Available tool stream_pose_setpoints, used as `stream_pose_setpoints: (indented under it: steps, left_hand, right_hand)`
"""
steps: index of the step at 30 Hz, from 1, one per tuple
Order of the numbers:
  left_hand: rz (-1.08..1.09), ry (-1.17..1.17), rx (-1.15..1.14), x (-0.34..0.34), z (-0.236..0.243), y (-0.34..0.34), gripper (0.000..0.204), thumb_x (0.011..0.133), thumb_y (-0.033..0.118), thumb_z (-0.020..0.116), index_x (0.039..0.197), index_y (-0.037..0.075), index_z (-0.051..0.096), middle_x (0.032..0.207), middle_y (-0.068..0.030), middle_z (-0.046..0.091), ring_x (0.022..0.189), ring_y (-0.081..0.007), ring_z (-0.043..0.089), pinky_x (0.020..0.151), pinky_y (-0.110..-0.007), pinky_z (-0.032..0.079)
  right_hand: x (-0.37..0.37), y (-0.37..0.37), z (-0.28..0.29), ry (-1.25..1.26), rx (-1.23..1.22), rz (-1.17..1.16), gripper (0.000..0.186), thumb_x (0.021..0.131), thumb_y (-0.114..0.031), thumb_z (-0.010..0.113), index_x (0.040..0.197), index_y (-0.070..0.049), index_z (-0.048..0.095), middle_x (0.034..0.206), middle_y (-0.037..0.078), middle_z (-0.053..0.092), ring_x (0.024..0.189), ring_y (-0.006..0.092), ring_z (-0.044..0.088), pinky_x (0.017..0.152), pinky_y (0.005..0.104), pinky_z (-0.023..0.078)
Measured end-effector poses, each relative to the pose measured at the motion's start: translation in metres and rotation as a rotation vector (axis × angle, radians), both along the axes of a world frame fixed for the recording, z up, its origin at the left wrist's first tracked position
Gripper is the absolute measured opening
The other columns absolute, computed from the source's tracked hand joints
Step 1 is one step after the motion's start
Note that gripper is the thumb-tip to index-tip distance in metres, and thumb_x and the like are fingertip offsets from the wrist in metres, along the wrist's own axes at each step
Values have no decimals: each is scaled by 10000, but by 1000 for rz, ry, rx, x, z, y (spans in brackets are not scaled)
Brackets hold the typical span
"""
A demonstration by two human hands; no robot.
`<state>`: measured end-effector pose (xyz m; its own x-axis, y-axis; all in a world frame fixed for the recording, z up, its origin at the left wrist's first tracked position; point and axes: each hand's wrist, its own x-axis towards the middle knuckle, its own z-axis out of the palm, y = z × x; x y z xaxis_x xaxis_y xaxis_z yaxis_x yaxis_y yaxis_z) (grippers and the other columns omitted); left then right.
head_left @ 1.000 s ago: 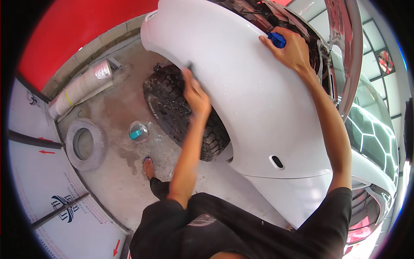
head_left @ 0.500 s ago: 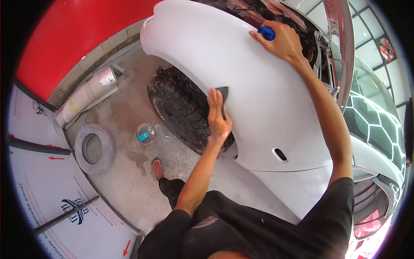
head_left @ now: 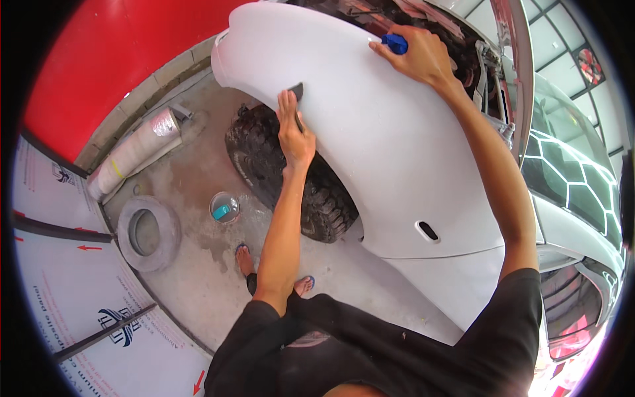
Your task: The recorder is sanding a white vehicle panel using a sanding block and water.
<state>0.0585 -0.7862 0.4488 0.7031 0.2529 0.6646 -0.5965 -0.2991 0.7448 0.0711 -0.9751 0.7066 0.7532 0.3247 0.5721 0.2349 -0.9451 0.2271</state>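
A white car fender [head_left: 397, 159] curves over the wheel. My left hand [head_left: 296, 135] lies against it just above the wheel arch, fingers long and close together. Under those fingers is a dark grey sheet that looks like sandpaper [head_left: 297, 90], one corner poking out past the fingertips. Farther right, my right hand [head_left: 423, 58] rests on the fender's upper edge beside the engine bay. It is closed round a small blue thing [head_left: 395, 44], perhaps a crumpled cloth; most of it is hidden by the palm.
Below the arch sits a knobbly black tyre [head_left: 324, 205]. On the concrete floor are a clear tub [head_left: 233, 216] with a teal block in it, a loose tyre [head_left: 173, 231] and a wrapped roll [head_left: 135, 149]. White panels [head_left: 73, 284] line the left; a raised hood [head_left: 522, 79] stands right.
My left hand, with the sandpaper, has slid up and left along the wheel arch. My right hand has shifted slightly left with the blue thing. A second foot now shows.
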Motion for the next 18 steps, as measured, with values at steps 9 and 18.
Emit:
stream_pose_setpoints:
  steps: [9,18]
  left_hand:
    - [4,5,45,-16,-2,-17,475,1069,128,412,1509,-52,404,1569,-260,387,1477,-430,333,1235,-521,249]
    - [-99,30,152,-57,-20,-46,507,1072,151,411,1553,1,359,1609,-239,331,1519,-393,261,1246,-527,213]
  right_hand:
    - [-1,-3,2,52,41,14,508,848,-625,696,940,-128,755,852,150,732,789,367,718,720,453,567]
    - [-3,-9,-1,69,42,-13,496,850,-615,689,925,-129,749,830,123,731,792,377,708,714,469,566]
